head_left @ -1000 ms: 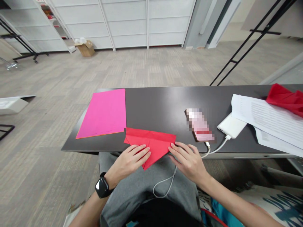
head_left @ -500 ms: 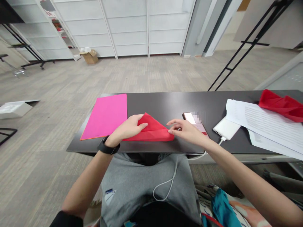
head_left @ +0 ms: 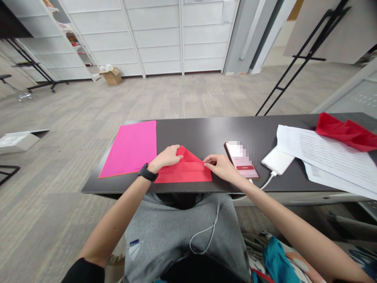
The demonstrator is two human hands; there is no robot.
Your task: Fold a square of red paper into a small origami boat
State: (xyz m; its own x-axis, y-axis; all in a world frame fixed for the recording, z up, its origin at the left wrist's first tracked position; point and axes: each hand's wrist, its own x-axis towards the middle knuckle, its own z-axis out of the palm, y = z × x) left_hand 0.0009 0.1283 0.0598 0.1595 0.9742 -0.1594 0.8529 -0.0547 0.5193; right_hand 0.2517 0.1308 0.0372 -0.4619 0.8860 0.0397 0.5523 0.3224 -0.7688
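- Along the near edge of the desk point(head_left: 191, 131), the red paper point(head_left: 187, 169) lies flat, its straight lower side just inside the rim, its peak pointing away.
- Dark desktop runs from that peak to the far edge; leftward, the pink sheet point(head_left: 135, 147) sits close, under the watch wrist.
- The left hand point(head_left: 166, 157) is on the paper's upper left, thumb on top; whether it grips or only rests, I cannot tell.
- The right hand point(head_left: 219, 167), apart from the left, pinches the right slope between thumb and fingertips, with the phone point(head_left: 246, 172) near it.
- Further right come a white power bank point(head_left: 278, 160) with a cable point(head_left: 267, 182), printed sheets point(head_left: 332, 155) and a crumpled red piece point(head_left: 344, 131).
- Beyond spread carpeted floor point(head_left: 176, 98), white cabinets point(head_left: 159, 43) and a cardboard box point(head_left: 112, 77).
- Half a second ago the paper's lower part was a narrow, rounded fold; now it opens into a broader creased band.
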